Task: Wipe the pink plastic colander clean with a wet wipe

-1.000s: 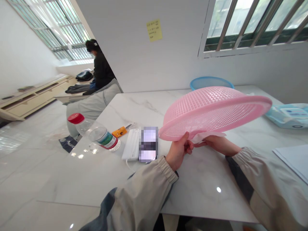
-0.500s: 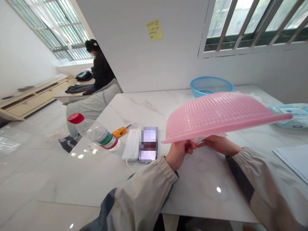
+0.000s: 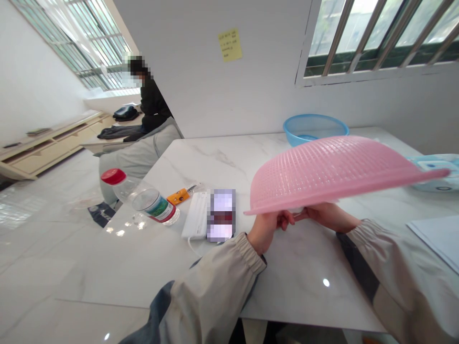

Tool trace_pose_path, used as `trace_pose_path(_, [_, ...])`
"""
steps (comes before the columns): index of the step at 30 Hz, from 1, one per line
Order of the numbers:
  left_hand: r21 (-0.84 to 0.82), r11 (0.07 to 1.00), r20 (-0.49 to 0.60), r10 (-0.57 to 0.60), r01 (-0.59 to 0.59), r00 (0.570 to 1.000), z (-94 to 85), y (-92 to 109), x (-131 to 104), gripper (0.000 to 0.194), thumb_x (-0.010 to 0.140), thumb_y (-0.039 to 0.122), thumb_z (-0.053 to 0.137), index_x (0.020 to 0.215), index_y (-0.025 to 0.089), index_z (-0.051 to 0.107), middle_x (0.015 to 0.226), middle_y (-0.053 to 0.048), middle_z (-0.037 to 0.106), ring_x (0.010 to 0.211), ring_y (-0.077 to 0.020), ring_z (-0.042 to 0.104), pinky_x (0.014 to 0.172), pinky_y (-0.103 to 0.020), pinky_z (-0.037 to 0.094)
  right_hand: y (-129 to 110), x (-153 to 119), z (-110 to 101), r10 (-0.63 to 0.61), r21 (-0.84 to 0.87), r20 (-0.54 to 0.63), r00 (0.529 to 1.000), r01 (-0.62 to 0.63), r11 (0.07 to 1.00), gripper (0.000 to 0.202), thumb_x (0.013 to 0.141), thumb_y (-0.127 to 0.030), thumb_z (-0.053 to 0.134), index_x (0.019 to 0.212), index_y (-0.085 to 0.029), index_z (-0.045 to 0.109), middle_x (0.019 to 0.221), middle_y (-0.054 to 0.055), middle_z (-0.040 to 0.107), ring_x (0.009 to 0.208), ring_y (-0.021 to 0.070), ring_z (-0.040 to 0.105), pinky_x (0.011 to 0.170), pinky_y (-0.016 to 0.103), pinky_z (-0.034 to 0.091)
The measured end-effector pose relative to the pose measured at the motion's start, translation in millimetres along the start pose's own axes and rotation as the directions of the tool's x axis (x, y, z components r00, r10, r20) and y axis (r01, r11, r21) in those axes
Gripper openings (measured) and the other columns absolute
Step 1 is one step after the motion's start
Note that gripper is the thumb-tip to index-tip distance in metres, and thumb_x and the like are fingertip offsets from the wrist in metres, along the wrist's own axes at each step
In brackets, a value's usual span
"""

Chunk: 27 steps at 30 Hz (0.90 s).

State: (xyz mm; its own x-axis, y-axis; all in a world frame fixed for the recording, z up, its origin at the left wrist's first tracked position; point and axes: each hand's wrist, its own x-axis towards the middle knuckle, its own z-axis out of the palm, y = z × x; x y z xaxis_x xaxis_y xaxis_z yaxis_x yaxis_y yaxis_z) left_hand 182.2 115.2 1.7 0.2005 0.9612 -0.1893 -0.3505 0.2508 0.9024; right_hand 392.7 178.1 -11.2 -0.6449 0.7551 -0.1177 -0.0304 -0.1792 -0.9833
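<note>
A pink plastic colander point(image 3: 337, 169) is upside down and tilted over both my hands, its mesh bottom facing up. Under its near rim, my left hand point(image 3: 267, 230) is closed with curled fingers, which are partly hidden. My right hand point(image 3: 330, 216) comes in from the other side, its visible fingers drawn together and meeting the left fingertips. Something small may sit between the fingers, but I cannot make it out. Whether the colander is gripped or only rests on the hands cannot be told.
A blue basket point(image 3: 315, 128) stands by the wall. A lying bottle with a red cap point(image 3: 114, 176), a white power bank point(image 3: 194, 215) and a phone point(image 3: 221, 215) are left. Right are a wipes pack point(image 3: 435, 165) and paper point(image 3: 435, 239). A person point(image 3: 154, 102) sits far left.
The pink colander has shifted a little to the right, its right end now covering more of the wipes pack. My hands stay nearly in place.
</note>
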Motion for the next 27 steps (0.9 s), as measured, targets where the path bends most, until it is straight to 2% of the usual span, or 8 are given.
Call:
trace_pose_path(3, [0.06, 0.998, -0.041, -0.027, 0.029, 0.999, -0.5, -2, 5, 0.068, 0.09, 0.082, 0.069, 0.066, 0.018, 0.067, 0.064, -0.008, 0.069, 0.055, -0.0124, 0.047, 0.06, -0.031, 0.035, 9, 3, -1, 0.057, 0.094, 0.009, 0.998, -0.058, 0.994, 0.042, 0.102, -0.057, 0.075, 0.118, -0.021, 0.088, 0.113, 0.012, 0.087, 0.106, 0.0308, 0.085, 0.111, 0.055, 0.067])
trace_pose_path(6, [0.096, 0.995, -0.052, -0.032, 0.037, 0.998, -1.6, -2, 4, 0.065, 0.09, 0.079, 0.071, 0.066, 0.019, 0.067, 0.062, -0.007, 0.067, 0.055, -0.0131, 0.046, 0.06, -0.032, 0.033, 13, 3, -4, 0.085, 0.116, -0.01, 0.996, -0.084, 0.99, 0.037, 0.104, -0.051, 0.074, 0.113, -0.018, 0.088, 0.109, 0.013, 0.087, 0.103, 0.0292, 0.085, 0.112, 0.054, 0.066])
trace_pose_path(11, [0.198, 0.98, -0.05, -0.009, 0.018, 0.999, -1.4, 3, -1, 0.072, 0.093, 0.082, 0.065, 0.055, 0.022, 0.06, 0.053, -0.005, 0.059, 0.051, -0.0129, 0.039, 0.057, -0.033, 0.03, 7, 3, -3, 0.03, 0.134, 0.021, 0.999, -0.033, 0.99, 0.034, 0.101, -0.05, 0.078, 0.116, -0.022, 0.089, 0.116, 0.011, 0.087, 0.11, 0.0293, 0.084, 0.118, 0.057, 0.063])
trace_pose_path(17, [0.319, 0.947, -0.086, 0.075, -0.044, 0.993, -0.6, 6, -2, 0.071, 0.095, 0.078, 0.065, 0.049, 0.025, 0.051, 0.042, -0.001, 0.045, 0.046, -0.0129, 0.038, 0.057, -0.034, 0.032, 1, 2, 3, -0.007, 0.137, -0.023, 1.0, 0.01, 0.99, 0.027, 0.1, -0.043, 0.082, 0.121, -0.027, 0.088, 0.125, 0.008, 0.086, 0.116, 0.0278, 0.082, 0.117, 0.056, 0.064])
trace_pose_path(22, [0.308, 0.95, -0.144, 0.098, -0.05, 0.985, -1.2, 6, 0, 0.068, 0.093, 0.076, 0.072, 0.053, 0.025, 0.053, 0.043, 0.001, 0.047, 0.046, -0.0133, 0.041, 0.059, -0.034, 0.036, 10, 4, 0, -0.025, 0.145, -0.051, 0.998, 0.033, 0.989, 0.025, 0.103, -0.041, 0.08, 0.123, -0.028, 0.087, 0.133, 0.008, 0.083, 0.124, 0.0278, 0.079, 0.12, 0.057, 0.061])
trace_pose_path(27, [0.327, 0.943, -0.169, 0.117, -0.056, 0.979, -1.2, 4, 2, 0.063, 0.095, 0.069, 0.074, 0.055, 0.024, 0.056, 0.046, 0.0, 0.051, 0.049, -0.014, 0.044, 0.061, -0.033, 0.039, 10, 4, 0, -0.03, 0.153, -0.063, 0.998, 0.039, 0.987, 0.026, 0.102, -0.042, 0.08, 0.125, -0.03, 0.086, 0.131, 0.007, 0.083, 0.121, 0.028, 0.08, 0.118, 0.056, 0.063])
